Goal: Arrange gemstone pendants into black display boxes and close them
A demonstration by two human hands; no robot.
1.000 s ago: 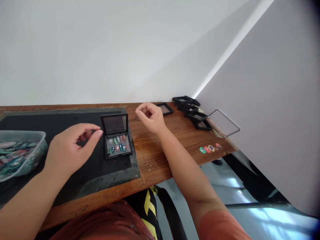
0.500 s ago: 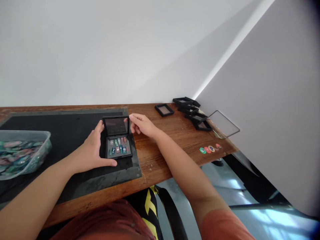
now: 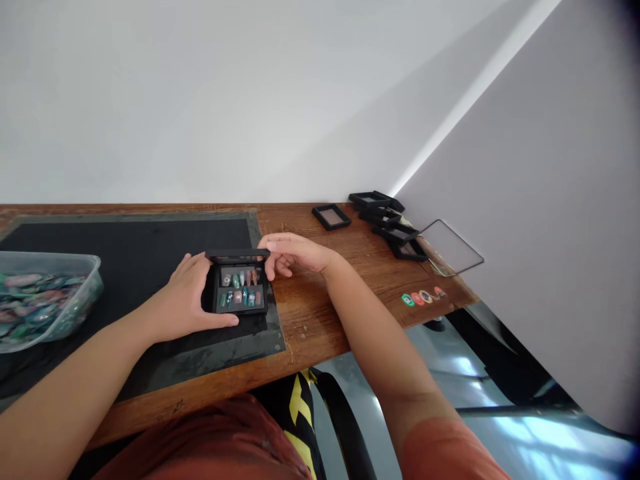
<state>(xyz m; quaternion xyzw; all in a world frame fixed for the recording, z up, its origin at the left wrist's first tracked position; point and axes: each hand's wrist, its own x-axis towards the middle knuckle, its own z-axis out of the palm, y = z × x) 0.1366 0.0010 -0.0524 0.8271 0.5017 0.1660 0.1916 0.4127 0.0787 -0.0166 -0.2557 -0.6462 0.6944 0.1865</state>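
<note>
A small black display case (image 3: 217, 297) lies on the dark mat, its hinged lid (image 3: 237, 253) tilted forward above the tray. Two rows of press-on nails (image 3: 241, 297), teal, silver and reddish, sit inside on a grey pad. My left hand (image 3: 180, 303) braces the case from the left, thumb along the front edge and fingers at the back corner. At the lid's right corner, my right hand (image 3: 295, 253) pinches the edge between thumb and fingers, the other fingers curled.
On the left stands a clear plastic tub (image 3: 95, 280) full of loose nails. A black frame-like case (image 3: 332, 217) lies at the back, with several more piled (image 3: 395, 223) near the wall. Round stickers (image 3: 417, 298) dot the wooden table's right end. A thin wire frame (image 3: 463, 243) leans right.
The case's lid has swung down from nearly upright to a low forward tilt, with my right hand moving along with it. My left hand keeps its place around the case.
</note>
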